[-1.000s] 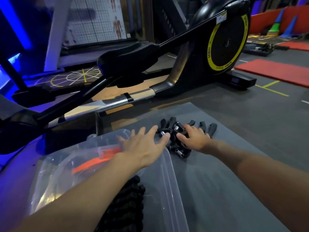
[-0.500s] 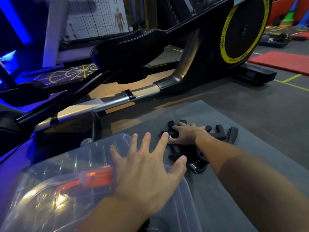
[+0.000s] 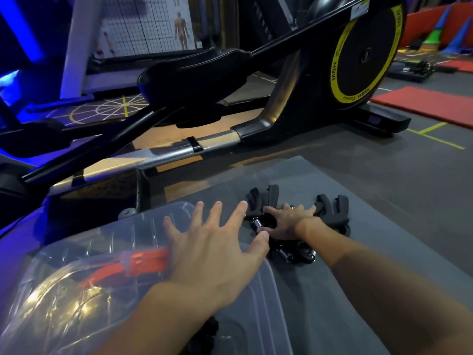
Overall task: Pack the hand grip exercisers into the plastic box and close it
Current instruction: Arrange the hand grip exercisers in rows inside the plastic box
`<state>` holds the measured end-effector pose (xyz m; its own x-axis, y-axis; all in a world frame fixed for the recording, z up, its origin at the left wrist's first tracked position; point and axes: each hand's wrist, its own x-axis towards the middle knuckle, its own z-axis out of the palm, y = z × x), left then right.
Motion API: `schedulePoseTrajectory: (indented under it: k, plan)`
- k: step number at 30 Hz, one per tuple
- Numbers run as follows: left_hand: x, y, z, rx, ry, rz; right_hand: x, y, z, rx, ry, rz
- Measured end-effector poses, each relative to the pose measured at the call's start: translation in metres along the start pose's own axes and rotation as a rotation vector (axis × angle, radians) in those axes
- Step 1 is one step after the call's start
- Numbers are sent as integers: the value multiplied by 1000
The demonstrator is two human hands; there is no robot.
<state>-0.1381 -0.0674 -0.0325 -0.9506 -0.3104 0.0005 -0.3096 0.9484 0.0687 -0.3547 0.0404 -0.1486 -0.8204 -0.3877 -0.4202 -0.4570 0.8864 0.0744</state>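
HEAD VIEW

1. Task item, hand grip exercisers (image 3: 330,210): lie in a loose black pile on the grey mat (image 3: 384,265), at 4 o'clock from frame centre. Show foam handles fanned toward 12 and 2 o'clock and steel coil springs toward 7 o'clock. Sit outside the plastic box, just beside its 2 o'clock corner.

2. Container, plastic box (image 3: 258,298): clear, fills the 7 o'clock quarter of the frame. Stands open, with the clear ribbed lid (image 3: 84,278) tilted up along its 9 o'clock side. Carries an orange clip (image 3: 143,261) on that lid. Holds a black ridged object (image 3: 211,331) at the 6 o'clock edge, mostly hidden behind the left forearm.

3. Near limb, left hand (image 3: 217,254): extends over the box rim toward 1 o'clock, palm down. Keeps fingers straight and spread wide, holding nothing. Places the thumb tip near the springs of the pile.

4. Far limb, right hand (image 3: 286,221): rests palm down on the pile, pointing toward 9 o'clock. Lays fingers across handles and one spring. Too dark underneath to tell whether those fingers curl round a handle or merely press on it.

5. Surroundings: black elliptical trainer (image 3: 294,103) across 12 o'clock, with a yellow-ringed flywheel (image 3: 366,52) at 1 o'clock. Red mat (image 3: 430,103) at 3 o'clock.
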Motion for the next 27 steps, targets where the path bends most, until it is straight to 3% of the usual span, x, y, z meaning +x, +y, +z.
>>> schedulePoseTrajectory:
  k: [17, 23, 27]
  plan:
    - [-6, 7, -7, -17, -68, -38, -88, 32, 63, -1, 120, -34]
    - [-24, 57, -11, -95, -105, 53, -142, 48, 86, 78, 90, -27]
    - [-31, 67, -6, -8, -113, 60, -156, 60, 84, 216, 67, -22]
